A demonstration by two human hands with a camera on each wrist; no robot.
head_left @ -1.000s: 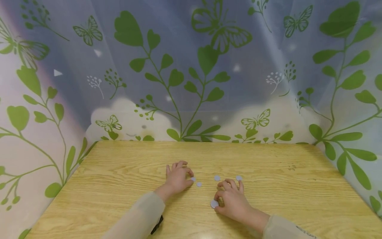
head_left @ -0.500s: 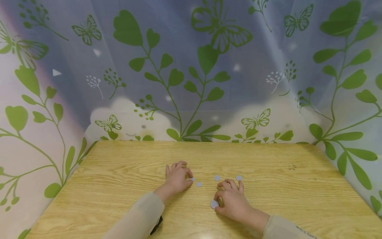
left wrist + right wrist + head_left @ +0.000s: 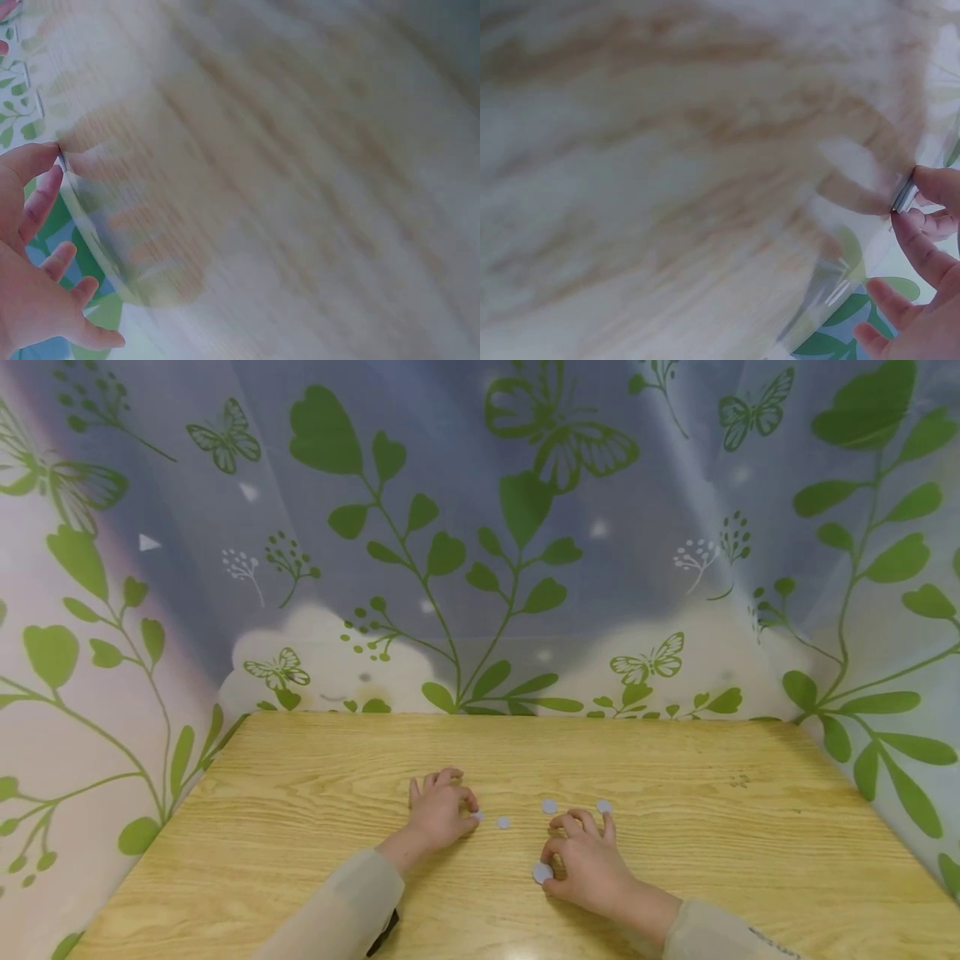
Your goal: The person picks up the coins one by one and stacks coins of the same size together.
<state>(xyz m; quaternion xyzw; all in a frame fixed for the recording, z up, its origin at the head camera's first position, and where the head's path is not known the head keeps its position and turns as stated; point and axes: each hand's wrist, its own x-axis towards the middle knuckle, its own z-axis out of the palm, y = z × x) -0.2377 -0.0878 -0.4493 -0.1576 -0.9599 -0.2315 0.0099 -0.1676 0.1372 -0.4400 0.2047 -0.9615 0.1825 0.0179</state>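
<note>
In the head view my left hand (image 3: 437,815) pinches a silvery coin (image 3: 479,817) between thumb and index finger, low at the wooden table. The left wrist view shows this coin (image 3: 63,158) as a thin edge between the fingertips, other fingers spread. My right hand (image 3: 592,867) grips a small stack of coins (image 3: 542,873) by its sides. Seen edge-on in the right wrist view, the stack (image 3: 904,195) sits between thumb and index finger. One loose coin (image 3: 503,822) lies flat between the hands. Two more, a middle coin (image 3: 550,807) and a right coin (image 3: 603,807), lie beyond my right fingers.
The wood-grain table (image 3: 300,760) has a glossy surface that mirrors the hands in the wrist views. A curtain (image 3: 480,568) printed with leaves and butterflies hangs along its back and both sides. A dark strap (image 3: 384,935) shows under the left sleeve.
My left hand has slid slightly left and towards me with its coin, widening the gap to the loose coin beside it. The right hand and its stack stay in place.
</note>
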